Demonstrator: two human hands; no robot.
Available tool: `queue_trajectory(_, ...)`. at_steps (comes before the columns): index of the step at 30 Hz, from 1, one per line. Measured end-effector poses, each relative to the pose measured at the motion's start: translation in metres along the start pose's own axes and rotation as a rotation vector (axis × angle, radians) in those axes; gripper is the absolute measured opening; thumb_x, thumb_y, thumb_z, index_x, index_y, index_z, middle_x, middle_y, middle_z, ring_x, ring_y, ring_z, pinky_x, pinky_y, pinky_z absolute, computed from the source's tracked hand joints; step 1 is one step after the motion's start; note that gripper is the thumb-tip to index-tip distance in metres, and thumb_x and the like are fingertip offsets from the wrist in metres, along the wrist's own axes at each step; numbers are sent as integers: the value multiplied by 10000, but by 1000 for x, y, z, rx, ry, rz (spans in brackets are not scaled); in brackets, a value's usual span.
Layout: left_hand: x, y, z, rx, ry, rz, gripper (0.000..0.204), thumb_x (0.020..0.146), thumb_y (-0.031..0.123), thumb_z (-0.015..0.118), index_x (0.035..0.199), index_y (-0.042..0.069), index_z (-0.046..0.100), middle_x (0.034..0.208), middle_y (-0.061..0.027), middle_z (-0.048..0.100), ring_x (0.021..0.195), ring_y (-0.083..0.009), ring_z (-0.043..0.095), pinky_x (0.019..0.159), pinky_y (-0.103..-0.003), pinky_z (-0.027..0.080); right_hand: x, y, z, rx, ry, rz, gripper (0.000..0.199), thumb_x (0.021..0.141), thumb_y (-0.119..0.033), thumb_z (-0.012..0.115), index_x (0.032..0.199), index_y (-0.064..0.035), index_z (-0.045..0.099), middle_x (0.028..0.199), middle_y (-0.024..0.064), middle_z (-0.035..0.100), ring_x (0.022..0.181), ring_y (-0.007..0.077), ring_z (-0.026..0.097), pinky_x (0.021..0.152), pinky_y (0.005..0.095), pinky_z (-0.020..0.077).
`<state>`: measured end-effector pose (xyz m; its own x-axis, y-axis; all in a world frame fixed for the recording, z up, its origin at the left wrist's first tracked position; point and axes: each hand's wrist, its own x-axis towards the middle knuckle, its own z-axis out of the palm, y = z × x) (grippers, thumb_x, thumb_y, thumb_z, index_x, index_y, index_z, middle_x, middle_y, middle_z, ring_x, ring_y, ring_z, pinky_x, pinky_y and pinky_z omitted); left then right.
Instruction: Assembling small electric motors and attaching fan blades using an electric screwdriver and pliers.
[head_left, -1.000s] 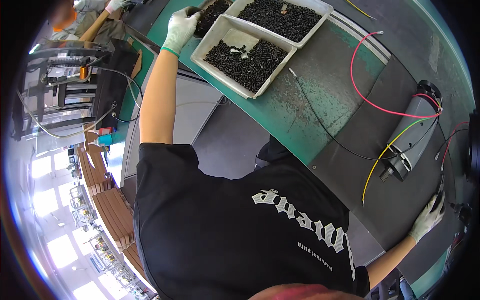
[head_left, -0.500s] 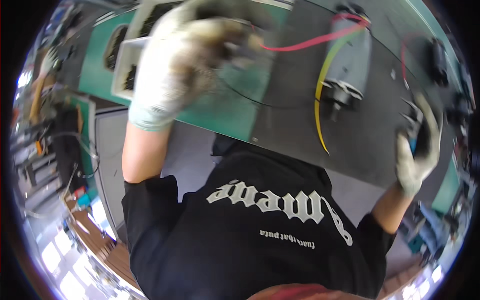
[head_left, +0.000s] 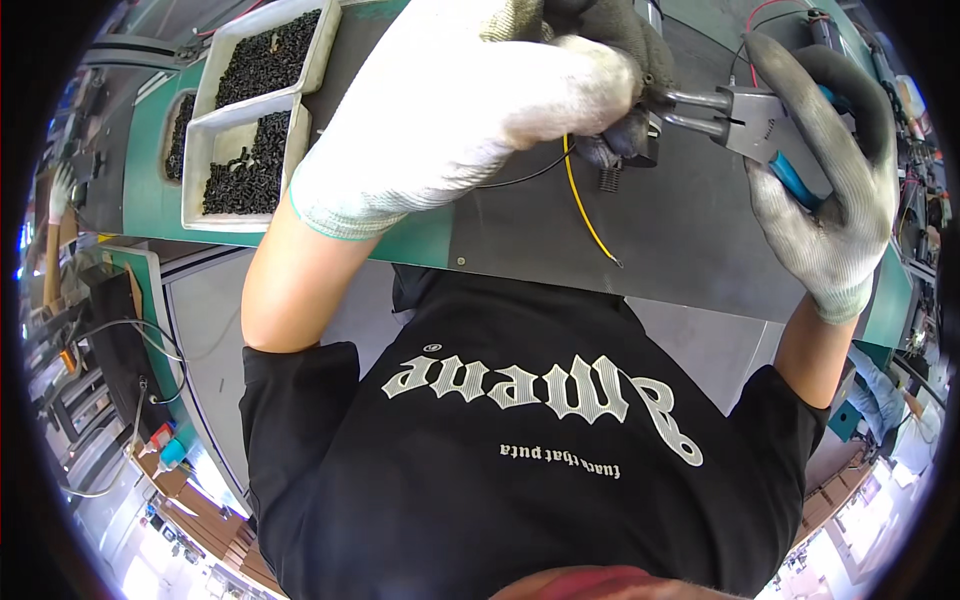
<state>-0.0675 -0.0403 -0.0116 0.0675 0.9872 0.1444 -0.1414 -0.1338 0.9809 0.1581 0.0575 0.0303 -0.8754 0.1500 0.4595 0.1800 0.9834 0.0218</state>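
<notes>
I see the right hand (head_left: 845,185) curled around the pliers (head_left: 752,122) at right, their tips at the left hand (head_left: 500,110). Its fingers are bunched together; I cannot tell what they pinch. A yellow wire (head_left: 580,200) hangs nearer; trays (head_left: 322,60) sit left.

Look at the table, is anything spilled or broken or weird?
Nothing stands out, and no spill shows. The small black pieces sit unevenly piled in the pale trays. The yellow wire has one loose end over the dark mat. The blue-handled pliers in the right hand look undamaged where visible.
</notes>
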Motion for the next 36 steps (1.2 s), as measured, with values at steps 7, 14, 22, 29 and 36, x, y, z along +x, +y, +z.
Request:
queue_trajectory(7,5,-12,-12,251,-248,620,109,775,69,619,813,-23,573,688,-38,582,579,-60,500,512,-199,401,13,-3,-1,-65,-186,20,539,700,-190,738,1210,-34,662,1173,174,579,1049,286,597,917,389,490)
queue_trajectory(14,6,-8,-11,364,-220,649,90,770,58,623,793,-17,578,666,-23,570,556,-54,485,498,-197,392,-14,9,16,127,130,27,534,697,-152,738,1209,-24,659,1168,173,582,1040,287,602,916,396,496)
queue_trajectory(22,8,-9,-10,334,-212,615,83,765,54,624,792,-17,590,672,-23,584,562,-53,492,497,-198,393,-13,20,19,130,146,-44,531,677,-70,715,1204,-28,663,1167,173,582,1035,296,605,918,403,496)
queue_trajectory(29,6,10,10,144,123,-305,117,788,95,591,807,-20,606,672,-29,592,568,-50,496,514,-207,403,-12,17,18,-32,-67,151,448,715,-28,669,1163,-21,662,1094,141,616,987,249,620,879,373,505)
queue_trajectory(36,96,-90,-57,1118,225,-232,350,963,324,465,1161,70,601,990,-218,666,915,-333,653,798,-423,518,-40,80,131,1235,13,1232,293,863,-241,572,1076,-49,631,866,64,645,732,222,626,667,314,501)
